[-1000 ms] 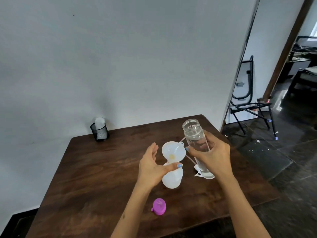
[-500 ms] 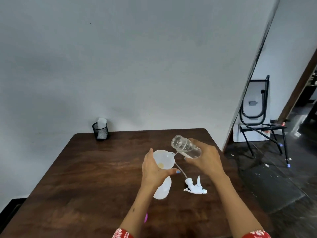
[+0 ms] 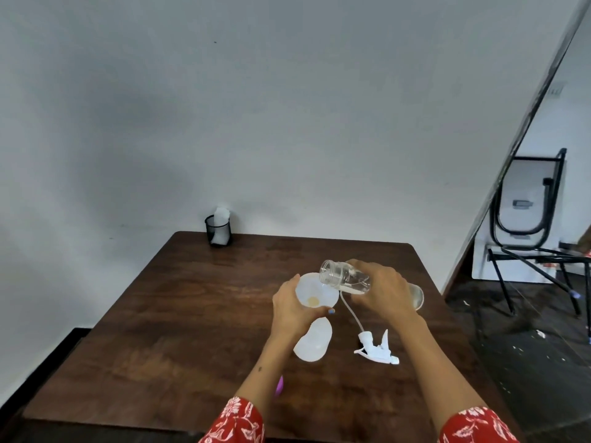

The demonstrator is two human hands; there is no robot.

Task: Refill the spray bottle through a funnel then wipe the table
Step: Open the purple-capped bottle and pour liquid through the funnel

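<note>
A white funnel (image 3: 315, 294) sits in the neck of a translucent white spray bottle (image 3: 312, 342) standing on the brown wooden table (image 3: 192, 330). My left hand (image 3: 292, 310) grips the funnel and bottle neck. My right hand (image 3: 382, 290) is closed around a clear water bottle (image 3: 343, 278), tipped almost level with its open mouth over the funnel's rim. The white spray head (image 3: 377, 348) with its dip tube lies on the table to the right of the spray bottle.
A black mesh cup (image 3: 218, 231) holding a white roll stands at the table's back left corner. A purple cap (image 3: 279, 385) peeks out from behind my left forearm. A folded black chair (image 3: 527, 225) leans against the wall at right, beyond the table edge.
My right hand has tipped the clear bottle from upright to nearly level, mouth toward the funnel. The camera has pulled back and tilted up.
</note>
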